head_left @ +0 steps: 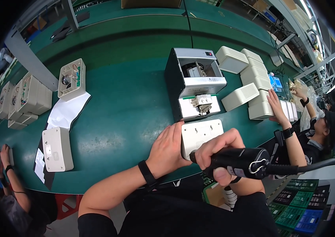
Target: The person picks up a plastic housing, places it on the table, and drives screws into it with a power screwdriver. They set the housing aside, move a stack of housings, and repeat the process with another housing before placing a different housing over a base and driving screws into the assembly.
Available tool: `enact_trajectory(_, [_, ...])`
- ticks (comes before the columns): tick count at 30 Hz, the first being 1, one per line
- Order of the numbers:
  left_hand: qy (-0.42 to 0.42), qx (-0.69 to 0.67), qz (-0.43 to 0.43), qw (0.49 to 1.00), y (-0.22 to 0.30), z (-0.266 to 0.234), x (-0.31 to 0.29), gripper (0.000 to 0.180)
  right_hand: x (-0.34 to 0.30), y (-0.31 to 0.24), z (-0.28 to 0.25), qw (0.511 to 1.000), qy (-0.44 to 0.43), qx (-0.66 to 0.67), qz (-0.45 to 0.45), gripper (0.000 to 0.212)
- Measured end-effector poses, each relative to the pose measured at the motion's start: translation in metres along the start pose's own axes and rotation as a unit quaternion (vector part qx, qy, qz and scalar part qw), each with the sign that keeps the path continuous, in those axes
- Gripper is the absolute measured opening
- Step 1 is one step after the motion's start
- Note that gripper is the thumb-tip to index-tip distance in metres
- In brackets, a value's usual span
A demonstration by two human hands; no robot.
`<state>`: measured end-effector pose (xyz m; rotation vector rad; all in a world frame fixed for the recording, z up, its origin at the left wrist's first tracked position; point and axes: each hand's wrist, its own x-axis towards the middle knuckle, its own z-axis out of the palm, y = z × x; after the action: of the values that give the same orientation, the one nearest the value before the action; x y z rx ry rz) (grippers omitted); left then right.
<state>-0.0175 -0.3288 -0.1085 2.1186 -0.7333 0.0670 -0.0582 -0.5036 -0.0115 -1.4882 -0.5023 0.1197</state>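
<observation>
At near edge of green tabletop, white plastic housing lying flat, back side up, just in front of grey screw-feeder machine. Left hand pressed flat against housing's left edge, fingers together, steadying it. Right hand wrapped tight around black electric screwdriver, cable trailing right, tip hidden behind housing. Stack of white covers right of machine. Open housing with wiring far left, closed white box near left. Co-worker's hand on white covers.
</observation>
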Motion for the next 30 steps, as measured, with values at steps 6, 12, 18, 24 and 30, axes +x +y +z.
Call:
enact_trajectory(6, [-0.01, -0.013, -0.011, 1.0, 0.001, -0.003, 0.003, 0.109, 0.004, 0.0, 0.0, 0.999, 0.032, -0.003, -0.004, 0.055])
enact_trajectory(12, [-0.004, -0.016, -0.007, 1.0, -0.001, -0.002, 0.002, 0.111, 0.005, -0.002, 0.006, 0.999, 0.051, 0.007, 0.012, 0.056])
enact_trajectory(18, [0.003, -0.017, -0.002, 1.0, -0.002, 0.0, 0.001, 0.111, 0.004, -0.004, 0.009, 0.998, 0.058, 0.027, 0.003, 0.056])
enact_trajectory(24, [0.004, -0.022, -0.002, 1.0, -0.003, 0.0, 0.001, 0.11, 0.005, -0.004, 0.013, 0.997, 0.071, 0.034, -0.002, 0.054])
enact_trajectory(30, [0.0, -0.011, 0.002, 1.0, -0.004, -0.001, 0.001, 0.109, 0.008, -0.005, 0.013, 0.996, 0.083, 0.038, 0.012, 0.056])
